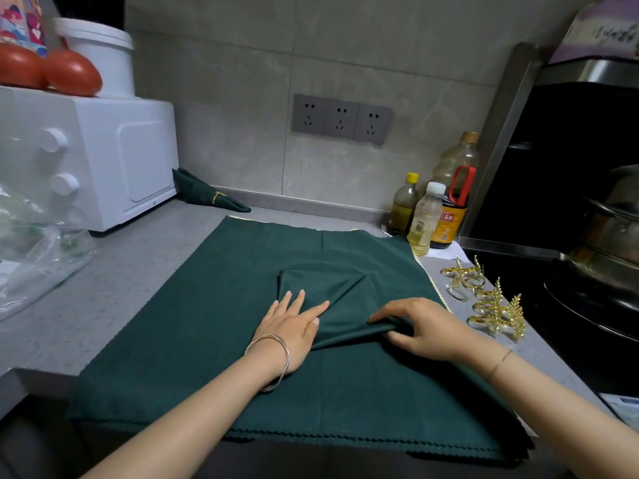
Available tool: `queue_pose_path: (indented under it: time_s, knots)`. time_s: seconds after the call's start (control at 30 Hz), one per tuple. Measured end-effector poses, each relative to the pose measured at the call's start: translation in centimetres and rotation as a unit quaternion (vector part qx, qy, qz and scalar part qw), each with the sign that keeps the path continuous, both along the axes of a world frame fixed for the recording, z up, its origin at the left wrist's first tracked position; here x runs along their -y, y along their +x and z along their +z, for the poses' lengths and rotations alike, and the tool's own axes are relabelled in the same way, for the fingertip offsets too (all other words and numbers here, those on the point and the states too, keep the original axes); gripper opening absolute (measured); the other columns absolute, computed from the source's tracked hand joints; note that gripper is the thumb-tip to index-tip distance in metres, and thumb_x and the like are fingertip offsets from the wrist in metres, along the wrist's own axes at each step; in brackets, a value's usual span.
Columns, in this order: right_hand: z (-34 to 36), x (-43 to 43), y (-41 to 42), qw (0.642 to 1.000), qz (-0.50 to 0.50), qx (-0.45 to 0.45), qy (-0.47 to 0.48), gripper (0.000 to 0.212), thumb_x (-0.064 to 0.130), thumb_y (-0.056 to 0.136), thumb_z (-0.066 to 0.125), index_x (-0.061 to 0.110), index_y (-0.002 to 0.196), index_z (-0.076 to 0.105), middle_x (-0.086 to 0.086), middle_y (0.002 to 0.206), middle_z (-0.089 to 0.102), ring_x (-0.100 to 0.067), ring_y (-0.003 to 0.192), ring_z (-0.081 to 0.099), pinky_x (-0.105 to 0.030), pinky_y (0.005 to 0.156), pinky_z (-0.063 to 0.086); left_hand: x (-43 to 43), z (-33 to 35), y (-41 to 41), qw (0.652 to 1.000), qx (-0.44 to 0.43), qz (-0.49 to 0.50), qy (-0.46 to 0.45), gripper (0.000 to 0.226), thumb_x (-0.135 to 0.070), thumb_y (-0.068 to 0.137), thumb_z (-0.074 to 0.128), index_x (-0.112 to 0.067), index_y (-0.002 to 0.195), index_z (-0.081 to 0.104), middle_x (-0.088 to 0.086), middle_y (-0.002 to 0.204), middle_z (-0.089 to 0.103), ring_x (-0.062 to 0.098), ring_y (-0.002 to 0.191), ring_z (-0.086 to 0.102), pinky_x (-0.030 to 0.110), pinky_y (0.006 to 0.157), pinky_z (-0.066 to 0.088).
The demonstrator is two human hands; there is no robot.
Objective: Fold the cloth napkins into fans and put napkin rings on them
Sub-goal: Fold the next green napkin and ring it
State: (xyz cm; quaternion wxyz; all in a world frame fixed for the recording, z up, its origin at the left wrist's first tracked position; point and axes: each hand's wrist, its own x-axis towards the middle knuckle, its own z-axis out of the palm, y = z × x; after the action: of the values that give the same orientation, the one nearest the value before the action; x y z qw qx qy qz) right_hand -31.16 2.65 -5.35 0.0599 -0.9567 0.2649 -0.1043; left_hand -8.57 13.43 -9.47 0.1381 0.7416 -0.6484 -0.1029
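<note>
Judged: the green cloth napkin [323,288] is soft, light and limp, best taken at its folded edge. It lies on the tabletop [138,264] under both hands. The left hand [294,326] is spread flat, pressing it. The right hand [415,328], just beside, pinches a pleat. Gold napkin rings [484,299] lie right of it.

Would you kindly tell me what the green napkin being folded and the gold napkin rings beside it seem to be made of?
Green napkin: woven cloth, matte; it drapes in soft folds and gives no glare.
Napkin rings: probably gold-toned metal, polished; bright highlights run along thin coiled bands and leaf sprigs, though plating or plastic cannot be excluded.
</note>
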Motion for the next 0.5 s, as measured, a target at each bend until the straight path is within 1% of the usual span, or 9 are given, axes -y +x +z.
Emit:
queue_pose_path:
  time_s: [0.03, 0.1, 0.13, 0.17, 0.2, 0.23, 0.3, 0.43, 0.5]
  knots:
    - [0.0, 0.4, 0.1, 0.999, -0.006, 0.034, 0.036, 0.022, 0.029, 0.086, 0.062, 0.029, 0.106, 0.069, 0.020, 0.101, 0.068, 0.003, 0.094, 0.060, -0.018, 0.085, 0.045, 0.0, 0.0, 0.0, 1.000, -0.001, -0.002, 0.001, 0.046, -0.032, 0.104, 0.012, -0.047, 0.148, 0.010, -0.001, 0.161, -0.004, 0.018, 0.147, -0.010, 0.031, 0.119, -0.006]
    - [0.1, 1.1, 0.5, 0.990, -0.024, 0.087, 0.105, 0.005, 0.027, 0.087, 0.066, 0.025, 0.090, 0.070, 0.021, 0.083, 0.067, 0.004, 0.080, 0.061, -0.016, 0.077, 0.046, 0.0, 0.0, 0.1, 1.000, -0.013, -0.003, 0.006, 0.045, -0.038, 0.103, 0.011, -0.049, 0.147, 0.010, -0.002, 0.161, -0.004, 0.017, 0.147, -0.011, 0.031, 0.119, -0.007]
    - [0.1, 1.3, 0.9, 0.986, -0.035, 0.106, 0.128, 0.009, 0.028, 0.088, 0.066, 0.026, 0.080, 0.067, 0.020, 0.073, 0.064, 0.001, 0.070, 0.058, -0.017, 0.071, 0.046, 0.0, 0.0, 0.0, 1.000, -0.023, -0.002, 0.010, 0.045, -0.045, 0.102, 0.010, -0.050, 0.147, 0.011, -0.003, 0.160, -0.004, 0.016, 0.147, -0.012, 0.031, 0.119, -0.007]
    - [0.0, 1.6, 1.2, 0.981, -0.044, 0.121, 0.142, 0.019, 0.028, 0.089, 0.065, 0.027, 0.070, 0.060, 0.019, 0.065, 0.059, 0.000, 0.061, 0.052, -0.018, 0.065, 0.043, -0.1, 0.1, 0.0, 0.999, -0.033, -0.001, 0.014, 0.047, -0.053, 0.099, 0.009, -0.052, 0.146, 0.012, -0.004, 0.160, -0.004, 0.015, 0.146, -0.013, 0.031, 0.119, -0.008]
    - [-0.1, 1.9, 1.5, 0.978, -0.051, 0.133, 0.152, 0.025, 0.028, 0.089, 0.064, 0.027, 0.066, 0.055, 0.017, 0.060, 0.055, 0.000, 0.057, 0.046, -0.017, 0.061, 0.040, -0.2, 0.1, -0.1, 0.999, -0.041, -0.001, 0.016, 0.050, -0.061, 0.095, 0.009, -0.053, 0.145, 0.013, -0.005, 0.160, -0.004, 0.014, 0.146, -0.013, 0.031, 0.119, -0.008]
    - [-0.3, 2.1, 1.9, 0.976, -0.057, 0.140, 0.156, 0.026, 0.028, 0.090, 0.063, 0.026, 0.066, 0.053, 0.016, 0.059, 0.053, 0.000, 0.056, 0.043, -0.017, 0.060, 0.038, -0.3, 0.2, -0.1, 0.999, -0.047, -0.001, 0.018, 0.054, -0.066, 0.092, 0.010, -0.053, 0.145, 0.015, -0.006, 0.160, -0.004, 0.013, 0.146, -0.013, 0.031, 0.119, -0.008]
    - [-0.7, 2.4, 2.6, 0.976, -0.065, 0.148, 0.148, 0.022, 0.027, 0.091, 0.062, 0.023, 0.070, 0.055, 0.013, 0.062, 0.055, 0.000, 0.058, 0.044, -0.019, 0.061, 0.038, -0.3, 0.3, -0.1, 0.999, -0.048, -0.003, 0.020, 0.057, -0.071, 0.090, 0.015, -0.054, 0.144, 0.017, -0.007, 0.160, -0.004, 0.013, 0.146, -0.014, 0.031, 0.119, -0.008]
    - [-1.7, 2.8, 3.6, 0.973, -0.099, 0.170, 0.124, 0.018, 0.029, 0.088, 0.065, 0.017, 0.075, 0.061, -0.002, 0.070, 0.065, -0.006, 0.061, 0.049, -0.029, 0.064, 0.043, -0.1, 0.2, 0.1, 0.999, -0.043, -0.005, 0.016, 0.049, -0.061, 0.096, 0.018, -0.054, 0.144, 0.016, -0.006, 0.160, -0.004, 0.013, 0.146, -0.014, 0.030, 0.119, -0.008]
    - [-2.1, 2.9, 4.0, 0.967, -0.120, 0.187, 0.125, 0.020, 0.031, 0.087, 0.067, 0.015, 0.075, 0.063, -0.006, 0.071, 0.066, -0.008, 0.060, 0.048, -0.027, 0.060, 0.041, -0.1, 0.1, 0.1, 0.999, -0.049, -0.002, 0.010, 0.046, -0.056, 0.099, 0.017, -0.053, 0.144, 0.018, -0.006, 0.160, -0.003, 0.014, 0.146, -0.013, 0.029, 0.119, -0.008]
